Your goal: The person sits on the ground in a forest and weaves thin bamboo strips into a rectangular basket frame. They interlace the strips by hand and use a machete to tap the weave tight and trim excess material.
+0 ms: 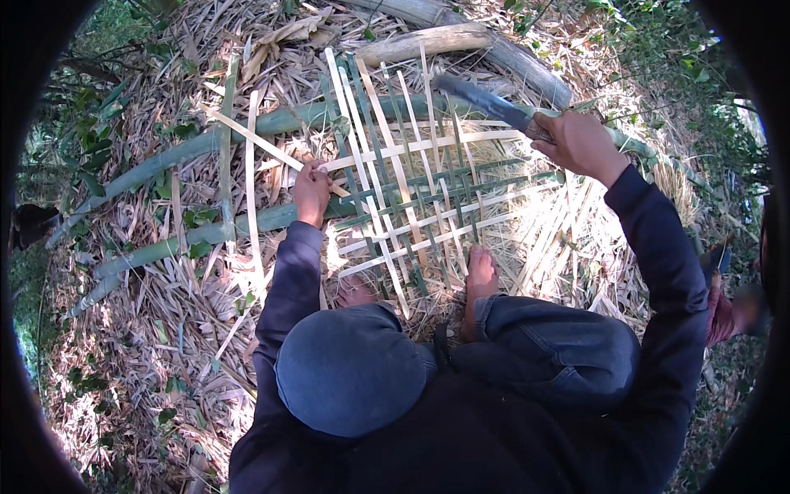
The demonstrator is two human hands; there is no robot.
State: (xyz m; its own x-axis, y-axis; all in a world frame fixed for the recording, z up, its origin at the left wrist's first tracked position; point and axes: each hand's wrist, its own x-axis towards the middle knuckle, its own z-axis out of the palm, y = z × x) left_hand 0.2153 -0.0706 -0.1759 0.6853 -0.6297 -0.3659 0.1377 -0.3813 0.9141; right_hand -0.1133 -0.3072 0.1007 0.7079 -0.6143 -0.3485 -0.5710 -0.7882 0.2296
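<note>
A loose lattice of pale and green bamboo strips lies on the ground beyond my bare feet, the strips crossing over and under one another. My left hand is at its left edge, fingers pinched on a pale bamboo strip that slants up to the left. The tip of a crosswise strip of the lattice meets the same fingers. Up at the lattice's far right, my right hand is wrapped round the handle of a machete. Its dark blade points left, above the strips' far ends.
Long green bamboo poles run across the ground under the lattice's left and far sides. Thick cut logs lie beyond. Dry leaves and split strips cover the ground. Another person's hand shows at the right rim, near a blade.
</note>
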